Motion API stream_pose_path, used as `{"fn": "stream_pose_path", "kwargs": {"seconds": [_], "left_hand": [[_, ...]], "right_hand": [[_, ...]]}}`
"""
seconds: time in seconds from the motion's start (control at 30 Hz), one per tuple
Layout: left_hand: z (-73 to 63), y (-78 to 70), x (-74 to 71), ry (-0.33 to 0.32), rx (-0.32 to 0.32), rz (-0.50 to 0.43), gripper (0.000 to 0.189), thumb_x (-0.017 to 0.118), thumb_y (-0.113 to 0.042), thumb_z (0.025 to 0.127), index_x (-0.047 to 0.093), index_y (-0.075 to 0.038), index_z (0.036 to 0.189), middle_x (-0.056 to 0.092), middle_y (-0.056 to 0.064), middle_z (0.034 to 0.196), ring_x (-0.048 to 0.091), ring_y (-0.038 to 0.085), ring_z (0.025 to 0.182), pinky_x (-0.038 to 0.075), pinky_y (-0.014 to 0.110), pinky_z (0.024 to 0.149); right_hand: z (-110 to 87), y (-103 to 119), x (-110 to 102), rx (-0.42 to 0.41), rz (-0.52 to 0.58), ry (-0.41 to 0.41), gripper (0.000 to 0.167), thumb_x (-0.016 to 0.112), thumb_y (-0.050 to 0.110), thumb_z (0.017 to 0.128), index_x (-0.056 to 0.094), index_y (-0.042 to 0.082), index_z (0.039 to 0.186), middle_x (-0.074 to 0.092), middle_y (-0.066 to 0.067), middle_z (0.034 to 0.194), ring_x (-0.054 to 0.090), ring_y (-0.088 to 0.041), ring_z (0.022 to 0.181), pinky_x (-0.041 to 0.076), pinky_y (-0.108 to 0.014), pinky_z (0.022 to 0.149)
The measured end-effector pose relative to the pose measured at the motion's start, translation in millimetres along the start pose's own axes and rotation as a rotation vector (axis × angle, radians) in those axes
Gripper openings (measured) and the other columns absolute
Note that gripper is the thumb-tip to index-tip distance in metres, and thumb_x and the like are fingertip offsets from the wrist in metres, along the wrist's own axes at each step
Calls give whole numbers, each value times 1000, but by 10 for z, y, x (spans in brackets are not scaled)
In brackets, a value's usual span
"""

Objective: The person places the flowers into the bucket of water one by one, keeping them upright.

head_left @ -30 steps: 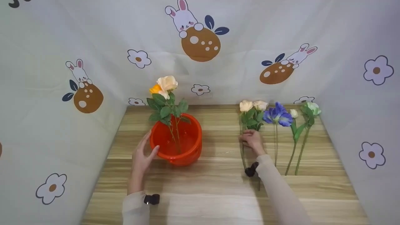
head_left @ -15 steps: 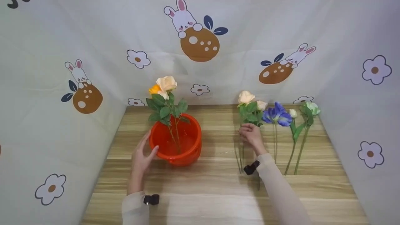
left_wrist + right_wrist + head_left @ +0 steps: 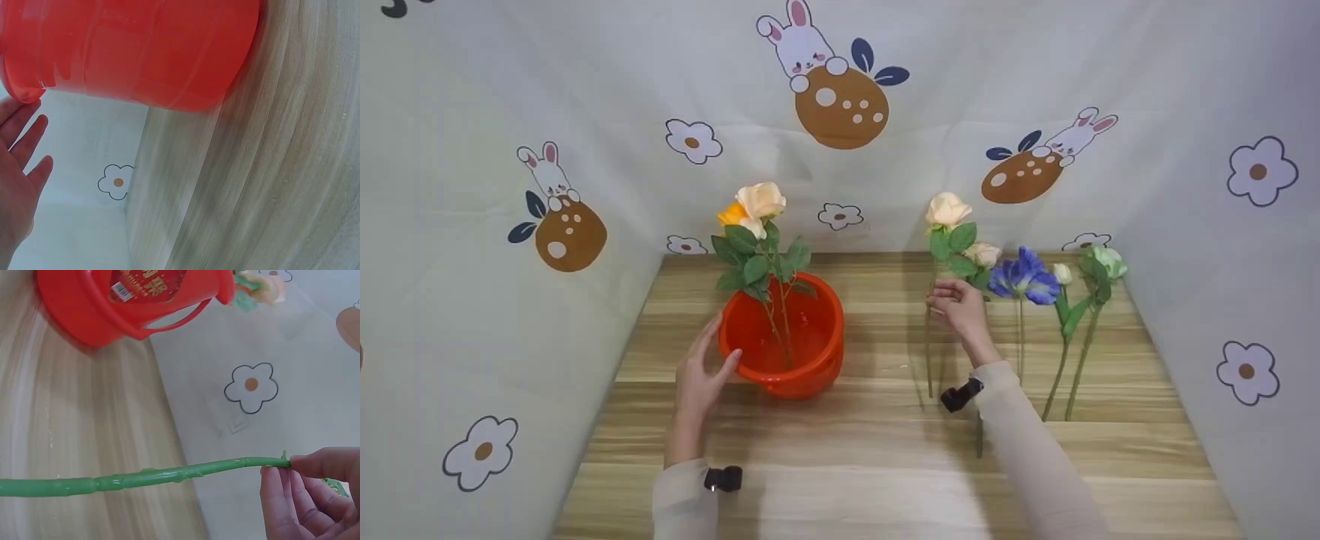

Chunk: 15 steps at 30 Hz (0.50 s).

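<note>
In the head view my right hand (image 3: pixel 964 311) pinches the green stem (image 3: pixel 169 476) of a peach rose (image 3: pixel 947 210) between thumb and fingers. That rose is raised off the table, bloom up, in front of the back cloth. On the left stands a red bucket (image 3: pixel 831 367) holding peach and orange roses (image 3: pixel 761 200) with green leaves. My left hand (image 3: pixel 703 375) touches the bucket's rim from the left, thumb spread from the fingers. The left wrist view shows its fingers fairly straight, the tips at the rim. Another peach rose (image 3: pixel 982 255) lies just right of my right hand.
Right of that rose lie a purple flower (image 3: pixel 1026 277), a white tulip-like bud (image 3: pixel 1063 274) and a pale green rose (image 3: pixel 1110 261), stems toward me. A printed cloth (image 3: pixel 885 172) encloses the wooden table (image 3: pixel 877 465) at the back and sides. The bucket has a handle (image 3: pixel 183 322).
My right hand has lifted the peach rose off the table, up and slightly left, away from the other peach rose. The left hand and bucket have stayed in place.
</note>
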<state>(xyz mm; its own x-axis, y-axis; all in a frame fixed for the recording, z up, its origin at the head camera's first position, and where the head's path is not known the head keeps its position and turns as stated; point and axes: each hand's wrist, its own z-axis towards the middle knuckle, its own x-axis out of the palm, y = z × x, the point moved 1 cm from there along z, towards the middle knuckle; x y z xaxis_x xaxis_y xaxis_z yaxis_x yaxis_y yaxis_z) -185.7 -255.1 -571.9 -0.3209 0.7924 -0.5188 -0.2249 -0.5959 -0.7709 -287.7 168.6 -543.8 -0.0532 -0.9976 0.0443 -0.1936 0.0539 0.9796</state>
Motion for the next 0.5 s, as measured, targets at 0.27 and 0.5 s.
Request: {"fn": "stream_pose_path", "kwargs": {"seconds": [0.27,0.5], "left_hand": [[-6,11,-9,5,-13,-1,64,74,-22,89,50,-13,147,51,12,151,47,31,140,33,56,119],[-5,-18,-14,24,-44,5,65,73,-26,90,48,-15,149,48,10,153,45,31,142,31,55,120]], "right_hand": [[-22,187,115,-4,26,15,36,62,-6,92,55,-8,127,64,1,92,70,-7,82,60,-20,70],[-55,350,213,-43,57,40,33,61,-8,91,57,-7,123,64,1,90,69,-7,80,60,-21,71]]}}
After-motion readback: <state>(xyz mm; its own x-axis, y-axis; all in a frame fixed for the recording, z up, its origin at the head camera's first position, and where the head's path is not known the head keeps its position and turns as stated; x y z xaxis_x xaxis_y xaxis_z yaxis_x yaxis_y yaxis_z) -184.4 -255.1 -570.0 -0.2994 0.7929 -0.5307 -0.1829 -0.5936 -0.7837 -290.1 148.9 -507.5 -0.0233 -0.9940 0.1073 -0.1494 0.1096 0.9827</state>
